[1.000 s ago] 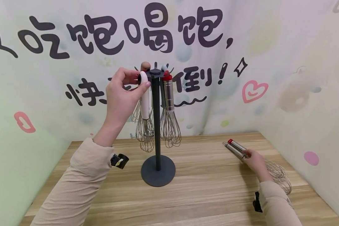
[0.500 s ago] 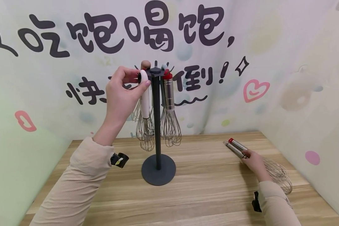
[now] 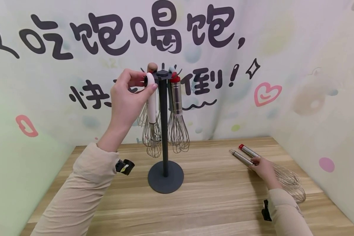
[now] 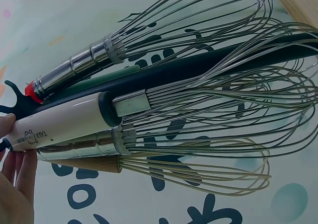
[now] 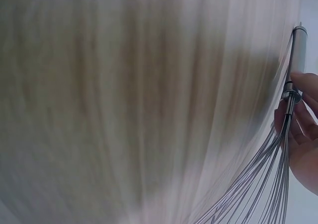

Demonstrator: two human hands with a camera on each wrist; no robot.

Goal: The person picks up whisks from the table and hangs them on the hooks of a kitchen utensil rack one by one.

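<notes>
My left hand [image 3: 125, 100] pinches the top of a white-handled whisk [image 3: 151, 109] at the dark grey stand [image 3: 164, 131]. In the left wrist view, that whisk's handle [image 4: 67, 119] lies alongside the pole; whether its end is on a hook is hidden by my fingers [image 4: 25, 177]. Over at the right of the table, my right hand [image 3: 264, 170] holds a plain steel whisk [image 3: 241, 158] where handle meets wires. The right wrist view has its steel handle [image 5: 298, 52] between thumb and fingers. Beside it on the table lies a red-tipped steel whisk [image 3: 247, 150].
More whisks hang from the stand: a red-topped steel one [image 3: 177, 98], a wooden-handled one [image 4: 94, 164] and others partly hidden. The stand's round base [image 3: 166, 180] rests on the wooden table [image 3: 206, 203]. Walls with printed lettering rise behind and at the sides.
My right hand has shifted slightly left with the plain steel whisk, widening the gap between its handle and the red-tipped one. My left hand keeps its pinch on the white-handled whisk.
</notes>
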